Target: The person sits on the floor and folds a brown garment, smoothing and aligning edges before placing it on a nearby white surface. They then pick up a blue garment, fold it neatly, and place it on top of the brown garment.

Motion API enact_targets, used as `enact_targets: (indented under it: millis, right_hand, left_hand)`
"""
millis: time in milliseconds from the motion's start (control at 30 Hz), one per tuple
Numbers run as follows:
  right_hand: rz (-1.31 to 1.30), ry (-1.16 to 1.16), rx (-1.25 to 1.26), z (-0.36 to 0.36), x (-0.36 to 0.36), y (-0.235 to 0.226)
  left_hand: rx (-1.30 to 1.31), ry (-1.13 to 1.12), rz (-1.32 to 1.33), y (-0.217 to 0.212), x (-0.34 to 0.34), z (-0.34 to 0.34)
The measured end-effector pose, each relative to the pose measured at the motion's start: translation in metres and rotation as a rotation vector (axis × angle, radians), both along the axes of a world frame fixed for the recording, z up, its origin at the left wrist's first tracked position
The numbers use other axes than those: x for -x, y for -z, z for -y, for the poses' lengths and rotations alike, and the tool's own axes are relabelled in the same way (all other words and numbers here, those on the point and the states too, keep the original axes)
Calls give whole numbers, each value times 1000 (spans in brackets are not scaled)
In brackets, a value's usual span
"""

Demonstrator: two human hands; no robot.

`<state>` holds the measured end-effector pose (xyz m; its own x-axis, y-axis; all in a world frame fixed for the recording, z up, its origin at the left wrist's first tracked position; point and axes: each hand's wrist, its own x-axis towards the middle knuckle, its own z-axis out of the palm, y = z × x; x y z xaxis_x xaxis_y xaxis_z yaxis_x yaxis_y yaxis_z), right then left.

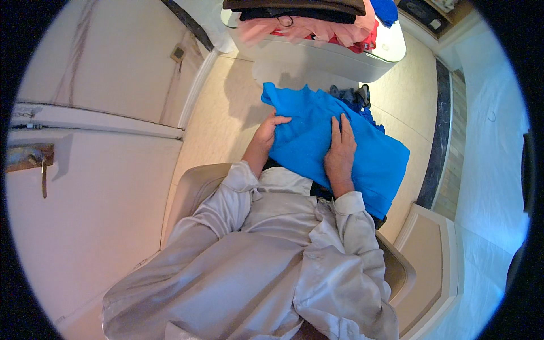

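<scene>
A bright blue piece of cloth [306, 130], perhaps a garment, is spread across my lap and hangs over my right thigh. At its left edge, my left hand [266, 135] grips the fabric, thumb on top and the other fingers hidden beneath. My right hand [341, 150] lies flat on the middle of the cloth with its fingers stretched out. The far left corner of the fabric sticks up in a small fold.
I sit on a beige chair [198, 184]. Ahead stands a white table [391, 54] bearing folded brown and black clothes [306, 10] and pink fabric [306, 28]. Shoes [362, 95] show beyond the cloth. A white door [85, 198] with a handle [44, 175] is at my left.
</scene>
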<state>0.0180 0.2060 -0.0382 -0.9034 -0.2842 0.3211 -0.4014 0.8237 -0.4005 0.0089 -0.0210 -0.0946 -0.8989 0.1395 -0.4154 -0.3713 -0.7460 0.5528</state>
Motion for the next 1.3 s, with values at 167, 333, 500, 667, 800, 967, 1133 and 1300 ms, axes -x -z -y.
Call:
enact_targets:
  millis: [167, 333, 500, 667, 800, 967, 1133, 1300]
  right_hand:
    - [-5, -1, 11, -1, 0, -1]
    - [107, 51, 135, -2, 2, -5]
    - [32, -15, 175, 13, -16, -40]
    - [54, -46, 155, 26, -19, -28]
    - [87, -53, 202, 29, -13, -30]
    - [108, -66, 258, 35, -12, -29]
    - [201, -57, 424, 37, -6, -29]
    - [230, -110, 632, 41, -2, -23]
  left_hand:
    - [-42, -80, -99, -29, 10, -4]
    - [-10, -142, -130, -59, 9, -13]
    - [42, -180, -129, -72, 8, -15]
    - [159, -253, -226, -94, 15, -18]
    - [193, -285, -246, -106, 17, -14]
    - [325, -283, -317, -118, 22, -10]
    - [426, -296, -330, -136, 25, -12]
    - [509, -305, -330, -165, 23, -20]
